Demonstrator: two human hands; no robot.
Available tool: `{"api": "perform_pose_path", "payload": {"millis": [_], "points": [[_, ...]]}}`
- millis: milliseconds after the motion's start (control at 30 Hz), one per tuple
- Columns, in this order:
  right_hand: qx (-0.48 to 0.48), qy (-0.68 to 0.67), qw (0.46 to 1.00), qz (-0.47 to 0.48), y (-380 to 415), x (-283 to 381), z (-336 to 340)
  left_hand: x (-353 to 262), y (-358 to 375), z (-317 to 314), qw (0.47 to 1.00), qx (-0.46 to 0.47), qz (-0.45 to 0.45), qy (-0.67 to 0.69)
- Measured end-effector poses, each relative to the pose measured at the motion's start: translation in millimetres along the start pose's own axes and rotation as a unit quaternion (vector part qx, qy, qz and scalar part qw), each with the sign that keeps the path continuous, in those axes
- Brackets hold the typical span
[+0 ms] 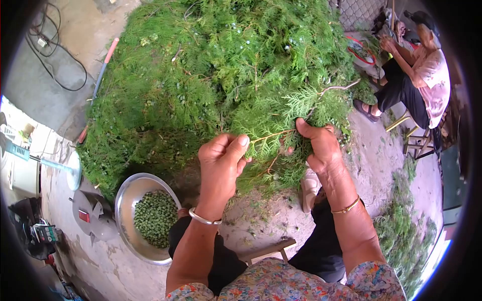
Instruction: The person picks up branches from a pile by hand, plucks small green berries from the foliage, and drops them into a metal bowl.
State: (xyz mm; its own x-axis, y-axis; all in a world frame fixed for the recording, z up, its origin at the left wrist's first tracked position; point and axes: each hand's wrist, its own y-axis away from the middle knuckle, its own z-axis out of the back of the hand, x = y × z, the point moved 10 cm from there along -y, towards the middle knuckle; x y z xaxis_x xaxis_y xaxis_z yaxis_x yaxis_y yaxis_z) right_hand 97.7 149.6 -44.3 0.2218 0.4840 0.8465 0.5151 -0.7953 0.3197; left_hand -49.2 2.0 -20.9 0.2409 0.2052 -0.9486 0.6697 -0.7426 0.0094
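A green, feathery sprig with a thin brown stem stretches between my two hands in the head view. My left hand pinches the stem's left end between thumb and fingertips. At the other end, my right hand has its fingers closed on the sprig, partly hidden by leaves. Just beyond them rises a large heap of cut green branches. To the left of my left forearm, a metal bowl holds many small green cones.
A seated person works at the upper right, near a red-rimmed container. A long-handled tool lies left of the heap. A pale blue fan stands at left, and a cable lies on the floor.
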Motion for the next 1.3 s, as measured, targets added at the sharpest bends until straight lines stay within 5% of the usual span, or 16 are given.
{"api": "perform_pose_path", "payload": {"millis": [100, 200, 400, 533, 700, 833, 933, 1133, 1300], "points": [[-0.041, -0.025, 0.999, -0.003, -9.4, -6.3, 10.1, -16.5, 8.1, -15.3, 0.994, 0.063, -0.059, -0.064], [-0.071, -0.060, 0.996, -0.013, -32.0, -1.5, 40.6, -52.1, 9.3, 6.0, 0.985, 0.068, -0.150, 0.052], [-0.064, -0.134, 0.989, -0.006, -33.0, -1.5, 36.5, -23.2, 5.9, 5.2, 0.949, 0.141, 0.019, 0.281], [-0.025, -0.143, 0.989, -0.014, -28.5, -9.6, 18.8, 1.7, 26.4, -28.5, 0.980, 0.175, 0.086, 0.042], [-0.019, -0.120, 0.992, -0.015, -24.4, -13.1, 6.4, 42.5, 34.3, -15.2, 0.948, 0.161, 0.171, -0.215], [-0.013, -0.141, 0.990, 0.004, -22.6, -8.7, 6.0, 60.2, 36.4, 6.8, 0.971, 0.042, 0.231, -0.034], [-0.006, -0.160, 0.987, -0.021, -23.0, -13.2, 5.1, 67.7, 33.5, 3.8, 0.978, 0.018, 0.197, 0.069], [-0.008, -0.189, 0.980, -0.063, -16.4, -19.3, -1.5, 35.3, 29.7, -16.1, 0.992, 0.014, 0.050, 0.112], [-0.028, -0.182, 0.981, -0.059, -17.8, -20.1, 4.9, 32.0, 25.6, -15.6, 0.980, 0.037, 0.078, 0.178]]}}
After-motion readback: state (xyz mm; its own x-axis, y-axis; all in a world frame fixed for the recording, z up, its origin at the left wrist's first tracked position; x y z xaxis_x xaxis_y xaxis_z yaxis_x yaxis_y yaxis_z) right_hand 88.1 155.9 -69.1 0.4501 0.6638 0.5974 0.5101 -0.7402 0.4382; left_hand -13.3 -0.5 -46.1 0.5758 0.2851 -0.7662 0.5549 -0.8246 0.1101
